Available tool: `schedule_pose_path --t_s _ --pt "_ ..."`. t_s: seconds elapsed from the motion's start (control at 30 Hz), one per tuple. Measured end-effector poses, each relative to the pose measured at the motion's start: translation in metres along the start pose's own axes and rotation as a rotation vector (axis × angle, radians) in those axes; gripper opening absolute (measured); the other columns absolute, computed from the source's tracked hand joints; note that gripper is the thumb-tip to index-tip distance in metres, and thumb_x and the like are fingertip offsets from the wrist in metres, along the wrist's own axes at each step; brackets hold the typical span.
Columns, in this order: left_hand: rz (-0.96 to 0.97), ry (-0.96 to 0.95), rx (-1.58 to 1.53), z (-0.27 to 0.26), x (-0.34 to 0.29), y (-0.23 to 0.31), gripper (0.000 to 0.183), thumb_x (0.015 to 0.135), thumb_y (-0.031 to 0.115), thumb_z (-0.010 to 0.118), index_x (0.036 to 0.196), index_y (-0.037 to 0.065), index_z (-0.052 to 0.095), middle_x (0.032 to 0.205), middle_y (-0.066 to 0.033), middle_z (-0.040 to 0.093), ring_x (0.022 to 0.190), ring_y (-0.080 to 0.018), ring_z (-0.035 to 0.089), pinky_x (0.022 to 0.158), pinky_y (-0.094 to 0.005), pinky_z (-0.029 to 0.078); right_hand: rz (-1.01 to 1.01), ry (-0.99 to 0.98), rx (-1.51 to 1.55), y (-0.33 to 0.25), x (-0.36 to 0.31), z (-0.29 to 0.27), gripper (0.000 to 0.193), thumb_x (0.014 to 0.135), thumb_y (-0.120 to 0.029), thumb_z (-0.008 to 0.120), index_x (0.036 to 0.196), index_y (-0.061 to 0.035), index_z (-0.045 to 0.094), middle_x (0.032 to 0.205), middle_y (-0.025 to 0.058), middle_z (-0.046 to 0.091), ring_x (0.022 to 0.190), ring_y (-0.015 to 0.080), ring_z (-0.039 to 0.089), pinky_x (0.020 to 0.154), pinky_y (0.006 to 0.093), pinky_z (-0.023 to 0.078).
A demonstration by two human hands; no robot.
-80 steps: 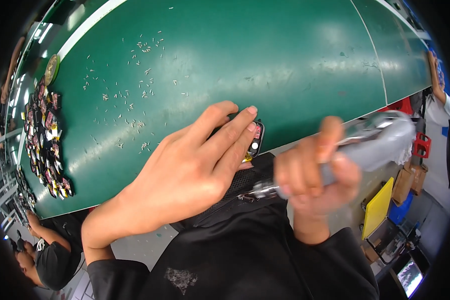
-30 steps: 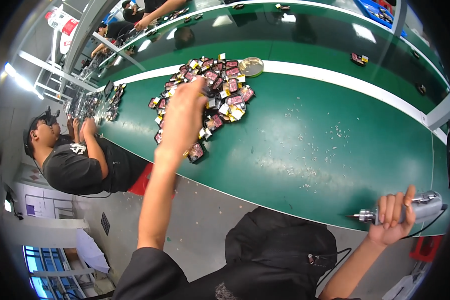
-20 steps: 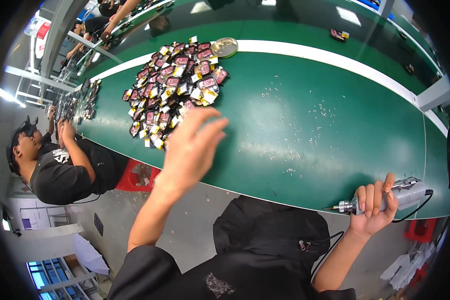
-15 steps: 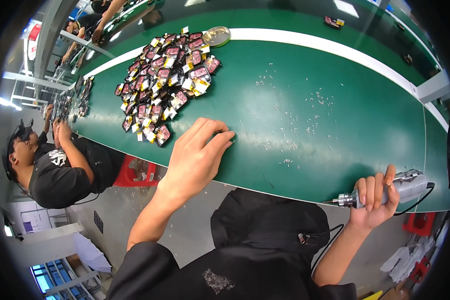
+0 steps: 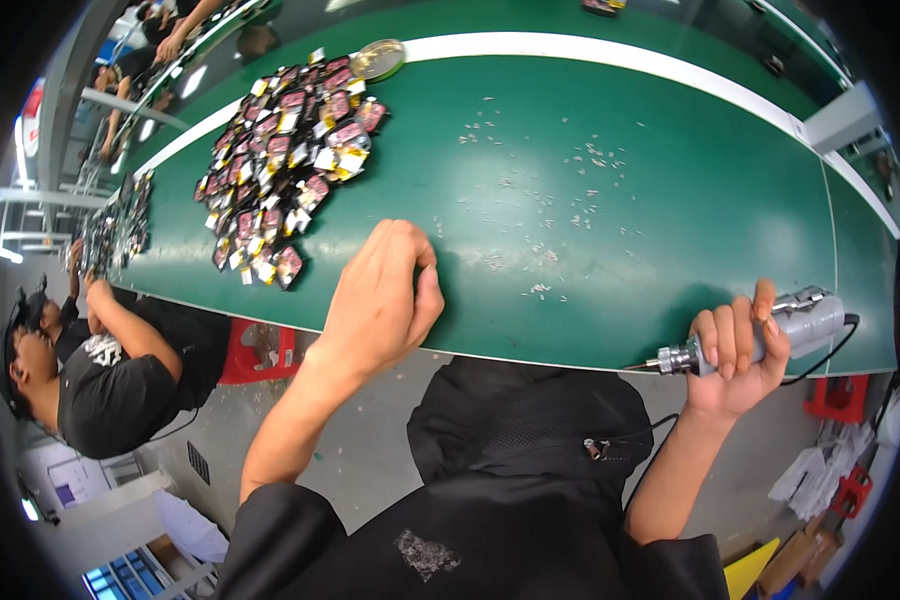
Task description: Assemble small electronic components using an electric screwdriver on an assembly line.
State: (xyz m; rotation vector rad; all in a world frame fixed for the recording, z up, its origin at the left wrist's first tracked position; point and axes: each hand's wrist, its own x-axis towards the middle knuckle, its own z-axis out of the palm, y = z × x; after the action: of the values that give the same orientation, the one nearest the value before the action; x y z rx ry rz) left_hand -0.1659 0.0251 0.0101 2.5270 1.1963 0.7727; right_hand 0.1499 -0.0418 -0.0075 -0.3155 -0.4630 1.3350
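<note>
My right hand [image 5: 735, 345] grips a grey electric screwdriver [image 5: 805, 325] by its body at the near right edge of the bench. Its bit points left, and a black cable leaves its rear end. Over the near edge, my left hand [image 5: 385, 290] is closed, fingers curled down towards the thumb. What it holds, if anything, is hidden beneath the fingers. Many tiny, slender pale pieces [image 5: 545, 255] lie scattered on the green bench [image 5: 710, 190] between and beyond my hands. To the left is a heap of small black parts with reddish faces and white and yellow tabs [image 5: 280, 150].
A round shallow clear dish [image 5: 378, 60] stands behind the heap by the white rail [image 5: 550, 45]. At far left, co-workers [image 5: 120, 360] sit along the same bench. A red stool [image 5: 255, 350] stands beside them, and a grey post [image 5: 850, 120] rises at the far right.
My left hand's fingers have curled in from a looser pinch. My right hand still grips the screwdriver. The whole view has shifted a little, so the heap appears farther left.
</note>
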Motion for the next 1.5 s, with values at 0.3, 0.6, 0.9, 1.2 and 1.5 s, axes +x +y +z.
schedule_pose_path --t_s 0.3,0.6,0.9,1.2,1.5 --pt "-0.277 0.019 -1.092 0.037 0.003 0.079 0.016 0.096 0.014 0.05 0.088 0.0 0.048 0.082 -0.0116 0.052 0.069 -0.0145 0.047 0.062 -0.025 0.039 -0.128 -0.024 0.133 0.003 0.001 0.042 0.01 0.09 -0.015 0.044 0.093 -0.0069 0.049 0.049 -0.0021 0.037 0.04 0.0097 0.036 0.052 0.0285 0.037" --pt "-0.317 -0.02 -1.586 0.063 0.003 0.094 0.016 0.096 0.011 0.053 0.089 -0.002 0.056 0.083 -0.0096 0.055 0.068 -0.0107 0.049 0.061 -0.023 0.041 -0.215 -0.026 0.114 0.018 0.002 0.062 0.007 0.089 -0.011 0.05 0.091 -0.0048 0.047 0.05 -0.0035 0.039 0.04 0.008 0.038 0.05 0.0253 0.036" --pt "-0.344 -0.017 -1.399 0.059 0.002 0.097 0.022 0.094 0.016 0.057 0.084 -0.003 0.054 0.077 -0.0117 0.055 0.067 -0.0141 0.051 0.059 -0.025 0.041 -0.192 -0.035 0.067 0.017 -0.004 0.06 0.009 0.088 -0.012 0.05 0.093 -0.0047 0.047 0.05 -0.0035 0.039 0.041 0.0081 0.039 0.051 0.026 0.037" --pt "-0.196 0.046 -0.944 0.065 0.012 0.095 0.007 0.083 -0.005 0.06 0.078 -0.004 0.056 0.072 -0.0096 0.056 0.058 -0.0153 0.048 0.052 -0.025 0.039 -0.179 -0.062 -0.044 0.011 0.005 0.053 0.008 0.089 -0.012 0.047 0.093 -0.0053 0.046 0.049 -0.0026 0.038 0.042 0.009 0.038 0.05 0.0263 0.036" --pt "-0.181 -0.114 -0.862 0.055 0.021 0.095 0.007 0.085 -0.005 0.057 0.078 -0.004 0.056 0.074 -0.013 0.058 0.063 -0.0226 0.057 0.057 -0.0301 0.046 -0.2 0.018 0.041 0.016 0.003 0.046 0.01 0.09 -0.017 0.041 0.091 -0.0082 0.043 0.049 -0.001 0.037 0.039 0.0117 0.034 0.048 0.0302 0.038"
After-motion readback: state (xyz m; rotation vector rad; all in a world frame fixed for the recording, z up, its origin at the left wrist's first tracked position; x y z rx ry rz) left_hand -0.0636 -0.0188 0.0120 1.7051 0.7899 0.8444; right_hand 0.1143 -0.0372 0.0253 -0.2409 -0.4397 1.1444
